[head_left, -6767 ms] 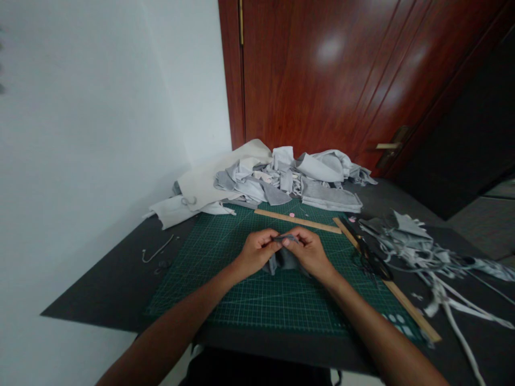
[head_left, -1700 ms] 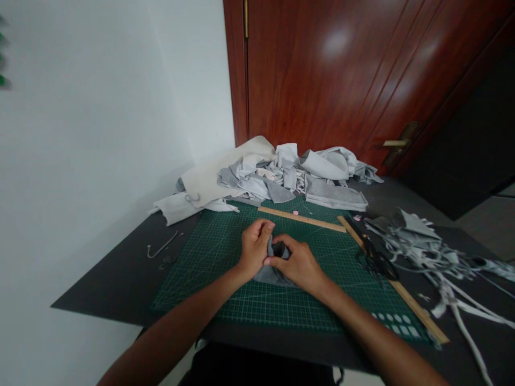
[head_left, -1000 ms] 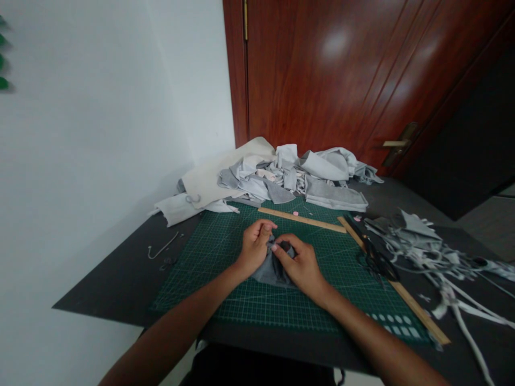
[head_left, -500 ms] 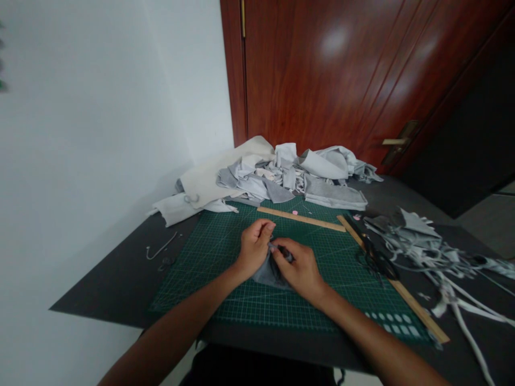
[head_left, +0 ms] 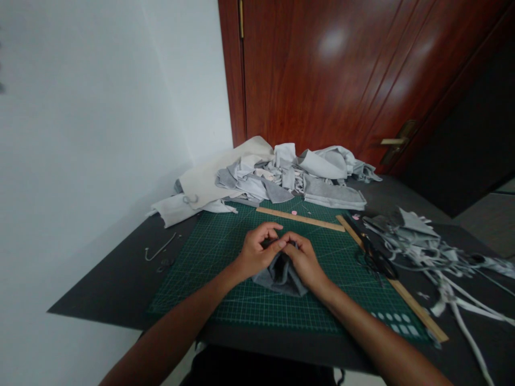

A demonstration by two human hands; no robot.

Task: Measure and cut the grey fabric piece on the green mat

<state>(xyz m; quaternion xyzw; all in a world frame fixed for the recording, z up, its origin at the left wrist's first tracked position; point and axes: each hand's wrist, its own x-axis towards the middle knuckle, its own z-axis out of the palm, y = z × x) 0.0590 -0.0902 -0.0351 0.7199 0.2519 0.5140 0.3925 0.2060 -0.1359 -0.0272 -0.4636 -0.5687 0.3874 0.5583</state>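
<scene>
A small piece of dark grey fabric (head_left: 277,281) lies bunched on the green cutting mat (head_left: 225,300), its lower part spread toward me with a dark fold in the middle. My left hand (head_left: 259,249) pinches the fabric's upper edge, thumb stretched to the right and index finger arched above. Against that thumb tip, my right hand (head_left: 301,257) grips the same edge from the right with thumb and fingers together. Whatever lies between the fingertips is too small to make out.
Grey and white fabric scraps (head_left: 257,179) are heaped at the back. One wooden ruler (head_left: 301,217) lies across the mat, another (head_left: 418,308) along its right side beside black scissors (head_left: 378,257). Cut strips (head_left: 418,236) pile up at the right; a cord (head_left: 161,248) lies left.
Both hands have come together at the fabric's top edge, the left thumb now reaching right. More of the grey fabric shows below them, opened into a fold.
</scene>
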